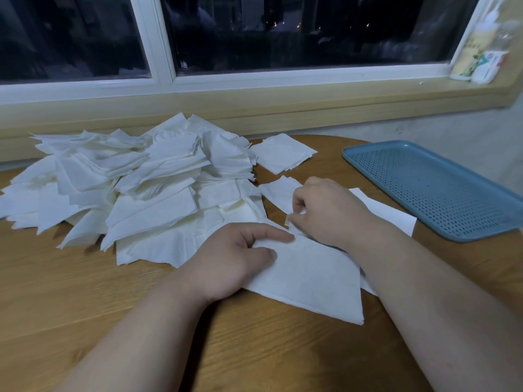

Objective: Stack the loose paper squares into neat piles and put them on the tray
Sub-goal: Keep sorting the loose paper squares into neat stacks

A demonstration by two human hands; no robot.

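The person sits at the wooden table (85, 292) with the blue tray (424, 190) off to the right, and I place everything else from that tray. Left of it and nearer the person lies the pile (314, 281) being built, with both hands on it. The left hand (237, 258) rests on the pile's corner farthest from the tray, forefinger and thumb laid fairly straight and pressing down. I take that as an anchor, so the thin sheets do not slide while the edges are squared. Whether its other fingers hook under the paper I cannot tell. The right hand (325, 210) works at the pile's far corner, on the side toward the tray. Its fingertips are curled in and pinch a paper square (289, 220) by the corner, which looks like a sheet being lined up on top. Its forearm lies across another white sheet (393, 215) just beside the tray's near rim. Well to the left of the tray sprawls the big heap (127, 188) of loose squares, within easy reach of the left hand, its edge touching the pile. Between heap and tray, farther back, a small stack (283, 155) lies apart. No pile sits on the tray yet, so I judge the job barely begun.
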